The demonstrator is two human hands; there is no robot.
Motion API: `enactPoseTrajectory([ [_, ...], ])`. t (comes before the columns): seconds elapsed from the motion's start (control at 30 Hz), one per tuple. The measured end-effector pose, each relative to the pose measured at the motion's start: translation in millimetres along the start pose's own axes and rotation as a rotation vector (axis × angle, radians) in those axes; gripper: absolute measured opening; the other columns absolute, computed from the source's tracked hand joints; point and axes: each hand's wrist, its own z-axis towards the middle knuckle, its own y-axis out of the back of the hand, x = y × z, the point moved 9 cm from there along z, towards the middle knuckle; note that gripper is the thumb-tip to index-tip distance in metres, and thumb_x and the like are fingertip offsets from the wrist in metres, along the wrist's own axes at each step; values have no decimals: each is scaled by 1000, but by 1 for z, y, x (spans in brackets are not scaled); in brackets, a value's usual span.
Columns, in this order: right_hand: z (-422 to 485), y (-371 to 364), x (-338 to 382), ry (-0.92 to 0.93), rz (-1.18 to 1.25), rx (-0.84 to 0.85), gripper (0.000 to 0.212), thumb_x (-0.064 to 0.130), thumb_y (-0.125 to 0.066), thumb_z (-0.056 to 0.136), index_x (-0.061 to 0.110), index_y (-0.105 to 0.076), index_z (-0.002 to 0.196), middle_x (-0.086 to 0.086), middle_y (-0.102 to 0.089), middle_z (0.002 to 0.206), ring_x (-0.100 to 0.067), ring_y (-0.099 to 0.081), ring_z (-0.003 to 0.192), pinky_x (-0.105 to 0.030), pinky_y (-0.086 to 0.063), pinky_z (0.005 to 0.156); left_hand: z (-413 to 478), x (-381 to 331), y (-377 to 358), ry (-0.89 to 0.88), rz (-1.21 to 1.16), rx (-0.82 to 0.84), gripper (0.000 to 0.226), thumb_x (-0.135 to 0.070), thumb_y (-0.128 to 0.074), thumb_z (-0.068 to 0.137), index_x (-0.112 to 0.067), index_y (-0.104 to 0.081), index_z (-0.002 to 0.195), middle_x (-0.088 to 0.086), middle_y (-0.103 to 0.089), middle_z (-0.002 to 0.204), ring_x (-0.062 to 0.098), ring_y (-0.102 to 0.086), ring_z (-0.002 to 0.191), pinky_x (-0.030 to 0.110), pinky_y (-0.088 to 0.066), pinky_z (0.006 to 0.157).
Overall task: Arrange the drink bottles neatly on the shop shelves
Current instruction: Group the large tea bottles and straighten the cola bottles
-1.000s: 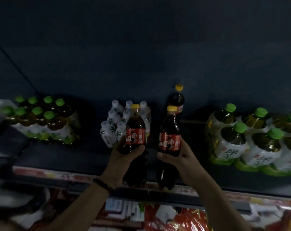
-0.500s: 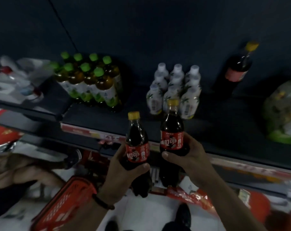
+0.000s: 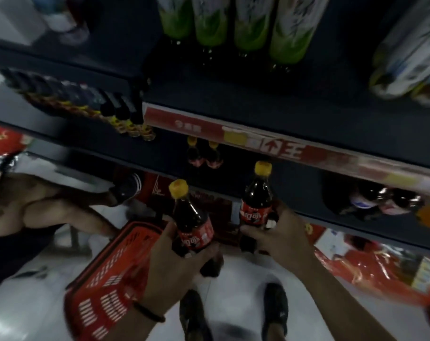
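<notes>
- My left hand (image 3: pixel 182 262) is wrapped around the body of one cola bottle (image 3: pixel 191 222), yellow cap up, held in the air over the red basket (image 3: pixel 105 286) on the floor.
- My right hand (image 3: pixel 275 237) grips a second cola bottle (image 3: pixel 257 200) of the same kind, a little higher and closer to the shelf front; neither bottle rests on anything yet.
- On the lower shelf (image 3: pixel 295 193) in front of me, two matching yellow-capped bottles (image 3: pixel 204 156) already stand side by side towards the back, so I judge a row has been started there.
- On the upper shelf (image 3: pixel 258 102), green-labelled bottles (image 3: pixel 233 25) stand in a close group, which looks settled.
- Further right on the lower shelf are other dark bottles (image 3: pixel 381 200), too blurred to tell if they are straight.
- Left to do, as I judge it: set these two down in front of the pair. I cannot tell whether more bottles remain in the basket.
</notes>
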Motion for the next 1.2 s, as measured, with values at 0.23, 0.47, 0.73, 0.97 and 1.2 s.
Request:
enactPoseTrajectory([
  [0.23,140,-34,-51,82,16,-108,85,38,-96,69,19,-55,141,4,-67,131,-16,-65,120,-34,-55,102,102,78,-28,-32,24,4,69,-10,-95,71,-36,-64,126,-17,-78,110,0,-74,102,24,-59,88],
  [0.47,249,-46,-83,228,-216,-125,52,-16,-75,84,-2,-55,130,-13,-63,124,-2,-67,94,-7,-53,78,177,106,-59,-153,-34,-96,81,-38,-99,65,-6,-60,128,-6,-76,109,19,-75,104,41,-63,90],
  [0.73,299,-78,-102,82,-287,52,60,18,-80,91,-11,-54,136,-33,-58,137,-49,-55,129,-57,-44,111,201,101,-73,-253,-50,-112,83,-11,-93,75,-26,-53,146,-11,-64,141,4,-63,128,34,-59,102],
  [0.97,315,-97,-102,-20,-170,66,52,15,-70,100,3,-49,146,-11,-61,131,-30,-59,126,-2,-45,78,208,105,-66,-243,-39,-125,83,-27,-94,75,-39,-52,145,-16,-63,142,15,-60,135,48,-56,106],
  [1.2,322,-102,-92,-16,-194,3,53,17,-73,97,9,-54,146,-12,-58,144,-31,-55,134,-25,-42,98,208,104,-70,-267,-49,-96,76,-13,-93,76,-26,-56,141,-15,-69,133,3,-68,119,24,-61,91],
])
